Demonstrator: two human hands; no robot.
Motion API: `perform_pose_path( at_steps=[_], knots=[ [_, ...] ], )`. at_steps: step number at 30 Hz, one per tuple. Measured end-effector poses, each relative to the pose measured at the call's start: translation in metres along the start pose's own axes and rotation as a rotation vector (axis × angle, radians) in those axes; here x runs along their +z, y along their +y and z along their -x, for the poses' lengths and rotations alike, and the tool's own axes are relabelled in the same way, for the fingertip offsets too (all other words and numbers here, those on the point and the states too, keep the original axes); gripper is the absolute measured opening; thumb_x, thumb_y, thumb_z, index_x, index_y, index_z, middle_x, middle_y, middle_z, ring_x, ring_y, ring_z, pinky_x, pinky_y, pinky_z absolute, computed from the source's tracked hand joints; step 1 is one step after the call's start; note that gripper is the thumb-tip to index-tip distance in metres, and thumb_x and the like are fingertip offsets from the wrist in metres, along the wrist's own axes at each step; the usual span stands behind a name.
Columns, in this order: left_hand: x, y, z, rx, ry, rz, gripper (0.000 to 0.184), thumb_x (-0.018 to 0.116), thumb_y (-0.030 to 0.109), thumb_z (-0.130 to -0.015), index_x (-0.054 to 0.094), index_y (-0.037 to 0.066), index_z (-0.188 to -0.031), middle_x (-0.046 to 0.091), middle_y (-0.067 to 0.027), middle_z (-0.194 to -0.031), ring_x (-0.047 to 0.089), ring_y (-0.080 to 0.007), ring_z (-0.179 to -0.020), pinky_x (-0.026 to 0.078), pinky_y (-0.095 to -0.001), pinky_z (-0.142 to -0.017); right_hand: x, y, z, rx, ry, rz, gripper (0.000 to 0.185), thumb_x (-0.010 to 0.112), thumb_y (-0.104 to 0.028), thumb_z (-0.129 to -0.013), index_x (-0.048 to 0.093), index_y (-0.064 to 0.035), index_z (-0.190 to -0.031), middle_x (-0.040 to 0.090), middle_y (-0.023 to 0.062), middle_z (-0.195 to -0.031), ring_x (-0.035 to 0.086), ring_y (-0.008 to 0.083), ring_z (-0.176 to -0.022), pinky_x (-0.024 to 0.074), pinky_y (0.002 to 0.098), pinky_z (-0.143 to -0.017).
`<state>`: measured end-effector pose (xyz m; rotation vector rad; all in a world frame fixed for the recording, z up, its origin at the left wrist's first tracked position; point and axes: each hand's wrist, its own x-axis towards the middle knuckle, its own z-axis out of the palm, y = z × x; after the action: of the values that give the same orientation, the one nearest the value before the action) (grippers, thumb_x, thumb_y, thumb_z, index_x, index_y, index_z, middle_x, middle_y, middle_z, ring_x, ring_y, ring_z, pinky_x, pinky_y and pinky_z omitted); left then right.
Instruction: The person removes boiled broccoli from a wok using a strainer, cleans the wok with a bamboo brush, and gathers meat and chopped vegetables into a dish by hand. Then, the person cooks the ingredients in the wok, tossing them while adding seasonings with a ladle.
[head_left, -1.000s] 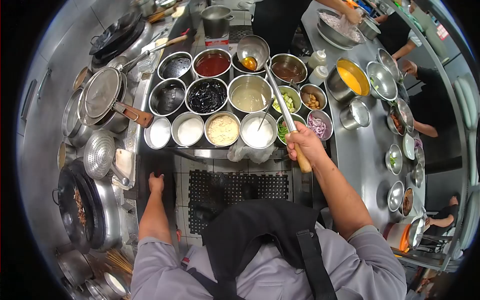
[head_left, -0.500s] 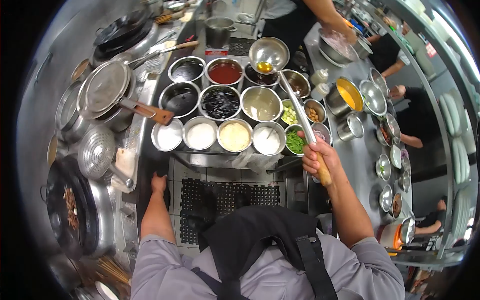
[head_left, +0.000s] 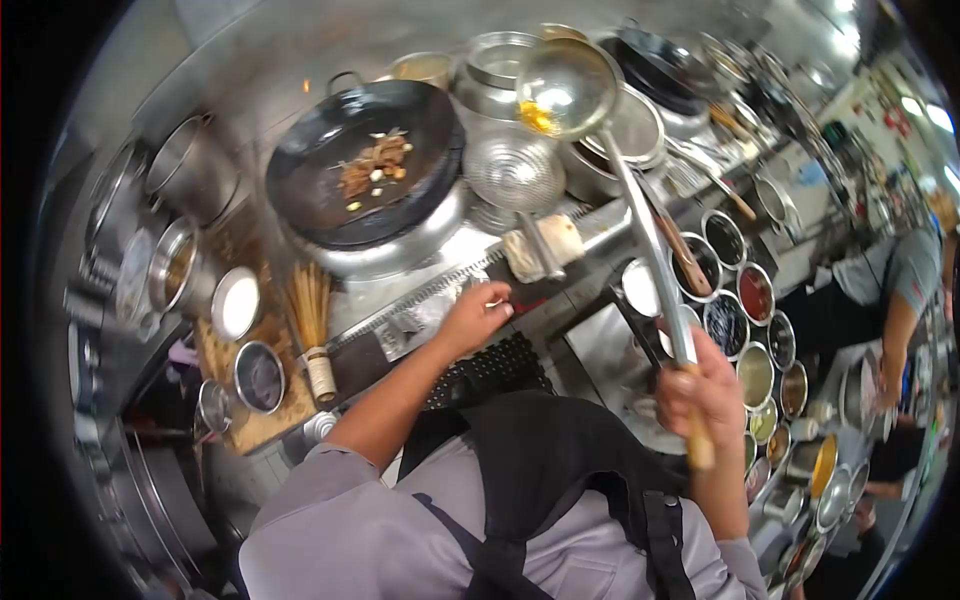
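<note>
My right hand [head_left: 703, 385] is wrapped round the wooden end of a long-handled ladle [head_left: 648, 235]. The ladle's metal bowl is raised over the back of the stove, with a little yellow-orange liquid lying in it. My left hand [head_left: 478, 317] is empty, fingers loosely apart, above the stove's front edge near a folded cloth [head_left: 552, 247]. Left of the ladle, a black wok [head_left: 290, 185] sits on the burner with browned, sliced food [head_left: 375, 165] and a few pale pieces in it. Between wok and ladle lies a perforated skimmer [head_left: 512, 165], its handle reaching over the cloth.
A bamboo brush [head_left: 312, 300] lies on a wooden board [head_left: 270, 432] at the left, beside bowls. Several seasoning pots, including one with red sauce [head_left: 755, 292], stand at the right. A co-worker's arm [head_left: 897, 325] reaches into a bowl there. Another wok [head_left: 655, 75] stands further back.
The view has turned left from the seasoning pots to the stove. The ladle has swung from above the pots to above the stove, still in my right hand. My left hand has come up.
</note>
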<state>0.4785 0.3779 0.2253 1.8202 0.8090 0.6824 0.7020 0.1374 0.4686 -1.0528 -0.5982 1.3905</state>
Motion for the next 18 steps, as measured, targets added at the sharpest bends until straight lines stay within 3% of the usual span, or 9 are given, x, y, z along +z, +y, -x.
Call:
perform_pose_path(
  at_steps=[1, 3, 6, 7, 9, 10, 13, 14, 18],
  knots=[
    [-0.038, 0.023, -0.003, 0.036, 0.084, -0.095, 0.033, 0.072, 0.011, -0.085, 0.064, 0.002, -0.116, 0.065, -0.0138, -0.106, 0.063, -0.0292, -0.097, 0.051, -0.0401, -0.089, 0.030, 0.005, -0.025, 0.010, 0.131, 0.322, 0.069, 0.066, -0.004, -0.088, 0.036, -0.0056, -0.150, 0.053, 0.0026, -0.072, 0.049, 0.0093, -0.048, 0.0411, 0.0253, -0.042],
    [-0.107, 0.054, -0.011, 0.420, 0.441, -0.446, 0.031, 0.070, 0.010, -0.085, 0.066, 0.003, -0.114, 0.064, -0.0151, -0.107, 0.060, -0.0333, -0.101, 0.048, -0.0432, -0.092, 0.054, 0.032, -0.070, -0.069, 0.057, 0.539, 0.069, 0.064, 0.000, -0.088, 0.036, -0.0081, -0.151, 0.053, 0.0004, -0.074, 0.049, 0.0075, -0.052, 0.0433, 0.0241, -0.046],
    [-0.170, 0.082, -0.026, 0.488, 0.710, -0.694, 0.025, 0.069, 0.013, -0.086, 0.067, 0.005, -0.110, 0.065, -0.0150, -0.107, 0.060, -0.0351, -0.103, 0.047, -0.0458, -0.093, 0.065, 0.047, -0.103, -0.028, -0.022, 0.812, 0.074, 0.063, 0.003, -0.088, 0.033, -0.0081, -0.154, 0.050, -0.0033, -0.074, 0.048, 0.0059, -0.056, 0.0418, 0.0237, -0.050],
    [-0.178, 0.074, -0.028, 0.482, 0.726, -0.706, 0.025, 0.069, 0.013, -0.086, 0.067, 0.005, -0.110, 0.065, -0.0150, -0.107, 0.060, -0.0351, -0.103, 0.047, -0.0458, -0.093, 0.065, 0.042, -0.107, -0.032, -0.043, 0.815, 0.074, 0.063, 0.003, -0.088, 0.033, -0.0081, -0.154, 0.050, -0.0033, -0.074, 0.048, 0.0059, -0.056, 0.0418, 0.0237, -0.050],
    [-0.187, 0.056, -0.034, 0.043, 0.343, -0.936, 0.022, 0.068, 0.022, -0.090, 0.068, 0.008, -0.105, 0.067, -0.0140, -0.105, 0.062, -0.0345, -0.104, 0.046, -0.0463, -0.090, 0.065, 0.028, -0.114, 0.108, -0.112, 0.985, 0.067, 0.070, -0.005, -0.086, 0.046, -0.0109, -0.148, 0.059, 0.0035, -0.073, 0.056, 0.0116, -0.060, 0.0491, 0.0289, -0.058],
    [-0.190, 0.048, -0.033, 0.116, 0.404, -0.890, 0.021, 0.064, 0.029, -0.092, 0.068, 0.009, -0.097, 0.070, -0.0139, -0.096, 0.066, -0.0341, -0.095, 0.048, -0.0477, -0.083, 0.059, 0.021, -0.117, -0.041, -0.174, 1.187, 0.064, 0.071, -0.004, -0.084, 0.052, -0.0128, -0.144, 0.061, 0.0052, -0.073, 0.057, 0.0134, -0.062, 0.0501, 0.0305, -0.063],
    [-0.194, 0.066, -0.017, 0.250, 0.446, -0.831, 0.020, 0.062, 0.026, -0.093, 0.066, 0.007, -0.085, 0.070, -0.0132, -0.080, 0.067, -0.0357, -0.077, 0.051, -0.0507, -0.073, 0.077, -0.019, -0.122, 0.113, -0.261, 1.295, 0.065, 0.075, -0.005, -0.081, 0.055, -0.0119, -0.142, 0.063, 0.0074, -0.072, 0.059, 0.0162, -0.065, 0.0510, 0.0325, -0.067],
    [-0.195, 0.066, -0.021, 0.248, 0.451, -0.834, 0.020, 0.062, 0.026, -0.093, 0.066, 0.007, -0.085, 0.070, -0.0132, -0.080, 0.067, -0.0357, -0.077, 0.051, -0.0507, -0.073, 0.078, -0.024, -0.134, 0.005, -0.368, 1.470, 0.063, 0.074, -0.007, -0.083, 0.055, -0.0116, -0.143, 0.065, 0.0078, -0.073, 0.061, 0.0162, -0.066, 0.0518, 0.0342, -0.068],
    [-0.181, 0.033, -0.030, 0.212, 0.514, -0.839, 0.018, 0.060, 0.024, -0.094, 0.066, 0.009, -0.086, 0.068, -0.0102, -0.082, 0.064, -0.0335, -0.079, 0.047, -0.0487, -0.073, 0.100, 0.017, -0.199, -0.003, -0.287, 1.399, 0.059, 0.070, -0.011, -0.086, 0.054, -0.0123, -0.143, 0.067, 0.0145, -0.077, 0.063, 0.0255, -0.066, 0.0520, 0.0380, -0.069]
  ],
)
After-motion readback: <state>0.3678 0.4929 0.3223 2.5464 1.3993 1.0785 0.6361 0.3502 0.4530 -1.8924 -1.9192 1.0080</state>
